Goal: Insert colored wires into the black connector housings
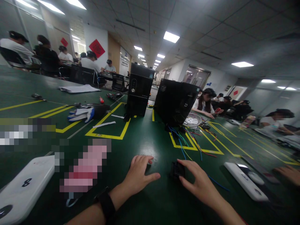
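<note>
My right hand [198, 179] pinches a small black blocky part [177, 170] between thumb and fingers, low over the green table [150, 140]. What kind of part it is I cannot make out. To its left, my left hand [140, 173] hovers with thumb and fingers apart, holding nothing; a black band [105, 201] circles that wrist. Blue and green wires [181, 143] lie just beyond my right hand. Farther back stand two black computer cases, one upright [140, 90] and one turned at an angle [177, 101].
White numbered devices lie at left [30, 184] and right [246, 181]. Work gloves [82, 115], papers [79, 88] and a white round basket [192, 119] rest farther back. Yellow tape [105, 136] marks rectangles. Another person's hand [288, 175] is at the right edge; several people sit around.
</note>
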`<state>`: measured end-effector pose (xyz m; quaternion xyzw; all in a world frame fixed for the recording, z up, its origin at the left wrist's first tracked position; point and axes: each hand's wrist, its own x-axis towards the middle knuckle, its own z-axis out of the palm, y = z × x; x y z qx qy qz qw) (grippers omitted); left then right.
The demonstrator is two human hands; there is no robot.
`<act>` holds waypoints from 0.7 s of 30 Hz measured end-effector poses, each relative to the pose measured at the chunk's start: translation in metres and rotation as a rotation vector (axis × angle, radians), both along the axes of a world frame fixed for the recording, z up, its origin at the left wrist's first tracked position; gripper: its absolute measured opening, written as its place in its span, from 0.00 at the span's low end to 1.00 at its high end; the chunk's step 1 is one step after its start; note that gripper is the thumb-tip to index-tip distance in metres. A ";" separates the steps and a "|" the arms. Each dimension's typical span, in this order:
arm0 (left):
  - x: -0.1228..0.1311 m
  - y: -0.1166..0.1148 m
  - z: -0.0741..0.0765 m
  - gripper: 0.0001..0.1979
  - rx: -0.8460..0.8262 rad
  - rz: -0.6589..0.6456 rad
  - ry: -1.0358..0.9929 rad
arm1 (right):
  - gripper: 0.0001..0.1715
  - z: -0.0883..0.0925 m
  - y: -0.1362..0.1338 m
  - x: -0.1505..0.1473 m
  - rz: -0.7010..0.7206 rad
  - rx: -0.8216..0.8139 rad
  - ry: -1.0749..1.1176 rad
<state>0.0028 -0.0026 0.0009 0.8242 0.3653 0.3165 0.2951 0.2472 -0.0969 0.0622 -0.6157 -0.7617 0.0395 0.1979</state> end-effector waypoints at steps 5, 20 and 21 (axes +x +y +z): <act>-0.002 0.000 0.003 0.25 -0.048 -0.008 0.018 | 0.31 0.005 -0.014 0.020 -0.035 -0.177 -0.105; -0.001 0.000 0.004 0.22 -0.055 -0.006 0.019 | 0.40 0.005 -0.032 0.108 -0.248 -0.322 -0.437; -0.001 0.000 0.003 0.22 -0.054 -0.006 0.018 | 0.40 0.006 -0.033 0.111 -0.259 -0.321 -0.461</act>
